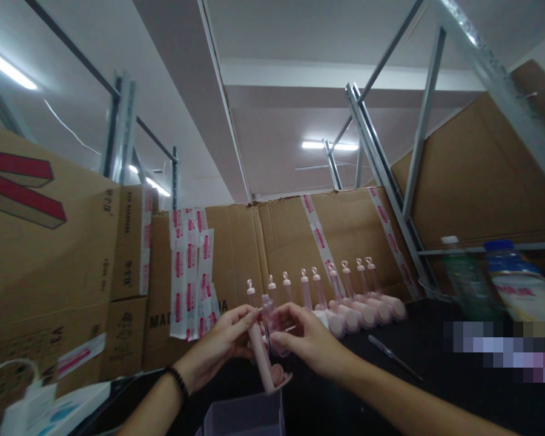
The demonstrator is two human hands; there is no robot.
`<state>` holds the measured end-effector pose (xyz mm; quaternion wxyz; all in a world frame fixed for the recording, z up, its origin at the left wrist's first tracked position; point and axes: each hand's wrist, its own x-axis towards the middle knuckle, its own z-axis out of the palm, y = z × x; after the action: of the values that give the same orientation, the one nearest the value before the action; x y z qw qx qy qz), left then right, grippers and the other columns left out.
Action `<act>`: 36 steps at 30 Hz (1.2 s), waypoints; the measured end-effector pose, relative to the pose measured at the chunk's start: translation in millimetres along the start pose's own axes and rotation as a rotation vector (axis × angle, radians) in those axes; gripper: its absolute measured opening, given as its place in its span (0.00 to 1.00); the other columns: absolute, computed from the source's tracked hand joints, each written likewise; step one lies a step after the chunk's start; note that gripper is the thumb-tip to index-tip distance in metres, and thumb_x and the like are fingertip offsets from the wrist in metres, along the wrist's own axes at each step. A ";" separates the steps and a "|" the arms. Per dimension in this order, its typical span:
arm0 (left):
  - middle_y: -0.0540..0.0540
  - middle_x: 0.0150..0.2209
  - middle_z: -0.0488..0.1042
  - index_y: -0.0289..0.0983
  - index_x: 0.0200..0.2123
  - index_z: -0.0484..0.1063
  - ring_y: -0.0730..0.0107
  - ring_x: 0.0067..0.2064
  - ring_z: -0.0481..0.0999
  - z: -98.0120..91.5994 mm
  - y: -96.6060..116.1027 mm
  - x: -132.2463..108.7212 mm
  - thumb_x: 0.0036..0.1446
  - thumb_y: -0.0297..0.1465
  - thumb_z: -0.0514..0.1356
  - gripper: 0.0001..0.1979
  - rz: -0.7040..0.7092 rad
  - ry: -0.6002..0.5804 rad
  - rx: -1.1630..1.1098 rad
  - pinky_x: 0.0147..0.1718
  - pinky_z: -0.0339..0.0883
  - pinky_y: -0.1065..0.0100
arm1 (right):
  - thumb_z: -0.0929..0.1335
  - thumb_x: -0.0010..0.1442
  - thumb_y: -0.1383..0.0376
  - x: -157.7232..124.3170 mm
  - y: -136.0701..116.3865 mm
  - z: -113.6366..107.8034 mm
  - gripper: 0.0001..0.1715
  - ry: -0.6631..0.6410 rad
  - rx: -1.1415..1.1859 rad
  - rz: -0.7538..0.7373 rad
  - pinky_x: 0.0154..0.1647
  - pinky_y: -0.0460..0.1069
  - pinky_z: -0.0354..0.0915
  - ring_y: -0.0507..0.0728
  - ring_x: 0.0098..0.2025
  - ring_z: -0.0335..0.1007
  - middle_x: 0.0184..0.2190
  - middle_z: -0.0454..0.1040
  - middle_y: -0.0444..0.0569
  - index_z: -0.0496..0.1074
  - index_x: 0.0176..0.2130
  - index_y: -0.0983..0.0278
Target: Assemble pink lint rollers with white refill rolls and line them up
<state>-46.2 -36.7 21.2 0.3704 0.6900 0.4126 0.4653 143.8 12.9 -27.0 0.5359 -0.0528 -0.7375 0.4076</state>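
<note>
In the middle of the head view, my left hand [229, 336] is closed on a long pale-pink tube-like part [261, 360], which slants down toward me. A small round pink piece [278, 373] shows at its lower end. My right hand [306, 339] is closed beside it, fingertips on a translucent pink part [267, 310]; fingers hide much of this part. Just behind stands a row of clear pink tubes [320, 293] with looped caps, several of them, next to pale-pink cylinders [363, 313] lying with round ends toward me.
A grey-purple bin [245, 415] stands below my hands. A thin pen-like tool [394, 357] lies on the black table [345, 399]. Cardboard walls [281, 242] close off the back. Bottles [467, 278] stand at right, a white charger and box [49, 402] at left.
</note>
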 end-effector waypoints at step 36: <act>0.49 0.36 0.78 0.40 0.37 0.79 0.62 0.39 0.75 1.8 -5.9 3.7 0.46 0.29 0.64 0.12 0.228 0.088 0.780 0.38 0.65 0.68 | 0.71 0.51 0.62 -24.7 36.4 5.2 0.09 -0.153 -0.781 0.215 0.25 0.46 0.54 0.55 0.28 0.68 0.27 0.77 0.49 0.77 0.32 0.64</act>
<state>-44.9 -31.3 16.7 0.0090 0.7995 0.4943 0.3411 136.8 21.4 -69.9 0.3736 -0.2985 -0.8647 0.1534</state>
